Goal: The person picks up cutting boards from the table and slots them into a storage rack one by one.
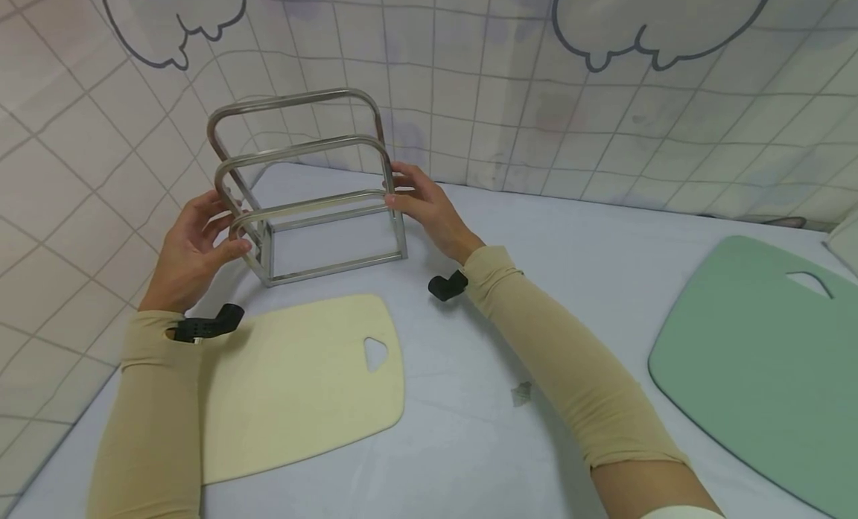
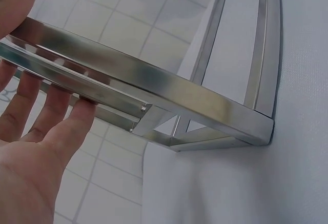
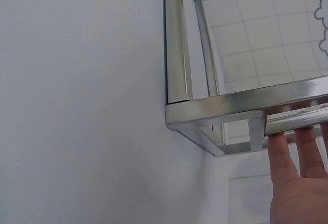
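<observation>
The left hand (image 1: 191, 257) and right hand (image 1: 436, 212) grip the metal rack (image 2: 174, 89) with their fingers; uneven pulling could tip it.

left grip (image 2: 36, 155) holds metal rack (image 2: 169, 87) | white surface (image 2: 302, 80) | grid-patterned backdrop (image 2: 110, 165)

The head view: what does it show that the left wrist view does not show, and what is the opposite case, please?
Only the head view shows the cream cutting board, the green cutting board, the right hand and the beige sleeves.

Only the left wrist view gives a close look at the inner side of the left hand, its fingertips against the bars; in the head view the rack partly hides these fingers.

Both share the left hand, the metal rack, the white tabletop and the grid-patterned backdrop.
</observation>
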The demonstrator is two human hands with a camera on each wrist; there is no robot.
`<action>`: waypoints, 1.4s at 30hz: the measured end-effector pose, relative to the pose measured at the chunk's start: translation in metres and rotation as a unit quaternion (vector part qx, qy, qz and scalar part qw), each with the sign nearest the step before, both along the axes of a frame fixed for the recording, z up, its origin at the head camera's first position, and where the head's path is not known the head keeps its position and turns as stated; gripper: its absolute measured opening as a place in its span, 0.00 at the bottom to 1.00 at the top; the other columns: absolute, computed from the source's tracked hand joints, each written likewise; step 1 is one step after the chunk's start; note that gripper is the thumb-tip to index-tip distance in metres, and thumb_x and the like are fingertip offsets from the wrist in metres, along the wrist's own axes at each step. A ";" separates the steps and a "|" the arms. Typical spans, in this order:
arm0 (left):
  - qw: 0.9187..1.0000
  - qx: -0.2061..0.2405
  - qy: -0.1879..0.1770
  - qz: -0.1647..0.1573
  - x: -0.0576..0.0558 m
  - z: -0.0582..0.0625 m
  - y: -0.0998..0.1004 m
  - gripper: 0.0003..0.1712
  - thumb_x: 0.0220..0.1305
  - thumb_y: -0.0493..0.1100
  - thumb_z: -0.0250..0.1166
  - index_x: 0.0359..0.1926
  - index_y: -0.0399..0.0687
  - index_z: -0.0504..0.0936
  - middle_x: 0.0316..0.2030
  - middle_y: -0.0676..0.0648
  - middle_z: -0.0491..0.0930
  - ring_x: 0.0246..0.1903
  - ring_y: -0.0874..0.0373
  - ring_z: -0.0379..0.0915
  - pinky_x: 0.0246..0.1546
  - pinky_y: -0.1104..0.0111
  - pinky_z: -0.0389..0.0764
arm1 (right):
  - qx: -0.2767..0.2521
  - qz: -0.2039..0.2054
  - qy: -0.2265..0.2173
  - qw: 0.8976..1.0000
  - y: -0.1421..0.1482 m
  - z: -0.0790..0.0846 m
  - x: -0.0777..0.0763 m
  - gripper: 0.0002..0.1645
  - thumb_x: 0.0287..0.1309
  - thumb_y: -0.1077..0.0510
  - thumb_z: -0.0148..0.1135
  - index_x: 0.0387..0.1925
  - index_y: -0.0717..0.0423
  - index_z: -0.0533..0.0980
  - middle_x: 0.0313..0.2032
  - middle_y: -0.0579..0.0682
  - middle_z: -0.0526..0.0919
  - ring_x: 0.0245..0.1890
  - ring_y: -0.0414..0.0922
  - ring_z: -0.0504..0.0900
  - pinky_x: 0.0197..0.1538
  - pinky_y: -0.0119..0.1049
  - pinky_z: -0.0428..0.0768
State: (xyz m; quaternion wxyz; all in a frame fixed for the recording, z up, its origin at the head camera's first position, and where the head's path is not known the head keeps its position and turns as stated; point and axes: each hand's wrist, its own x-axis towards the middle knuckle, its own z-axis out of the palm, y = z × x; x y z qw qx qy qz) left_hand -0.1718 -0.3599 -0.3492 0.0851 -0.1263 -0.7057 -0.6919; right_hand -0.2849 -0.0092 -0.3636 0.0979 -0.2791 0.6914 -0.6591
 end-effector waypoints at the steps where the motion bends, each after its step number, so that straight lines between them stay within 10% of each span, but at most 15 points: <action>1: 1.000 0.002 0.001 -0.001 0.000 0.000 0.000 0.43 0.61 0.17 0.63 0.73 0.48 0.65 0.65 0.52 0.70 0.65 0.59 0.66 0.60 0.83 0.76 | -0.004 0.001 0.000 1.000 0.000 0.000 0.000 0.39 0.65 0.47 0.57 0.76 0.46 0.63 0.67 0.55 0.74 0.66 0.51 0.78 0.74 0.52 0.71; 14: 1.000 0.001 0.003 -0.001 0.000 0.000 0.000 0.42 0.61 0.17 0.63 0.72 0.47 0.67 0.63 0.52 0.71 0.64 0.60 0.68 0.58 0.82 0.78 | -0.018 0.002 -0.012 1.000 0.003 -0.003 0.000 0.50 0.54 0.67 0.68 0.76 0.43 0.63 0.70 0.54 0.71 0.69 0.51 0.75 0.74 0.45 0.75; 42: 1.000 -0.024 0.018 -0.001 -0.002 -0.005 0.000 0.43 0.62 0.18 0.62 0.74 0.51 0.66 0.64 0.54 0.71 0.65 0.59 0.67 0.59 0.82 0.75 | 0.017 -0.002 0.002 1.000 0.012 -0.008 0.002 0.43 0.61 0.52 0.69 0.75 0.36 0.65 0.68 0.56 0.73 0.69 0.49 0.76 0.76 0.55 0.69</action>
